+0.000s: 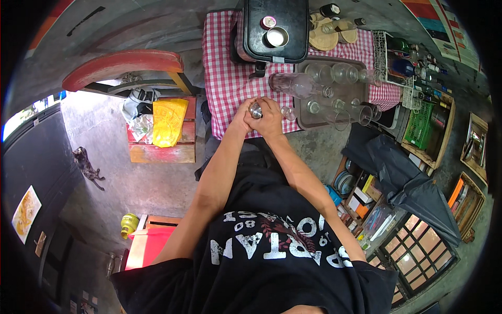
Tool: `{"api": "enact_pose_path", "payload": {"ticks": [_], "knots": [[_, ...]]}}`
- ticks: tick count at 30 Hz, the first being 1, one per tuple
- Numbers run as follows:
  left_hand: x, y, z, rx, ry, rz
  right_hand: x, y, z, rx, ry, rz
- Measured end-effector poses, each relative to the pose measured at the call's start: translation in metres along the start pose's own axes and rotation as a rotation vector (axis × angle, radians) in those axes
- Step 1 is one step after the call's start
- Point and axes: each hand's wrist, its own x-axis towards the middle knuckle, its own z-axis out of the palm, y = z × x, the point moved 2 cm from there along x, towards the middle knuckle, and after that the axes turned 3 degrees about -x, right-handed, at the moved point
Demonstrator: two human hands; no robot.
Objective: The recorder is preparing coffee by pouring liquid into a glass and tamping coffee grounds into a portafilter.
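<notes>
Both hands are wrapped around a shiny metal object with a rounded top (256,111), held over the near edge of a red-and-white checked tablecloth (223,74). My left hand (242,114) grips it from the left, and my right hand (271,117) closes over it from the right. The fingers hide most of its body. Just right of my right hand is a small clear glass (288,113). Beyond it, a large patterned glass vessel (292,84) lies or leans beside a brown tray (310,125) bearing several clear glasses (345,73).
A black-topped box (292,43) on the table carries a metal cup (277,37) and a small pink-rimmed container (269,22). Round wooden boards (323,39) and a white wire basket (379,55) of bottles stand farther right. Left are a red chair (162,154) with a yellow bag (168,121) and a cat (87,167).
</notes>
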Motion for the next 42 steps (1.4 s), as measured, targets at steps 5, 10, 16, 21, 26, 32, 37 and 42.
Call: {"api": "enact_pose_path", "payload": {"ticks": [5,10,16,21,26,32,37,42], "knots": [[-0.007,0.003,0.004,0.011,-0.036,-0.03,0.001,-0.001,0.002,0.009,0.006,-0.013],[-0.044,0.002,0.029,0.268,0.164,-0.11,0.002,0.005,0.0,0.05,0.01,0.034],[-0.085,0.022,0.033,0.756,0.302,0.042,0.006,-0.004,-0.025,0.312,-0.15,0.038],[-0.109,0.015,0.044,0.858,0.237,0.282,-0.014,0.021,-0.042,0.528,-0.196,0.182],[-0.11,0.01,0.047,0.995,0.286,0.409,-0.03,0.039,-0.038,0.549,-0.385,0.261],[-0.11,0.008,0.045,1.11,0.28,0.566,-0.017,0.03,-0.029,0.425,-0.375,0.244],[-0.104,0.014,0.036,1.131,0.255,0.602,-0.016,0.036,-0.022,0.456,-0.378,0.21],[-0.107,0.016,0.048,1.244,0.271,0.547,-0.013,0.037,-0.021,0.474,-0.42,0.237]]}}
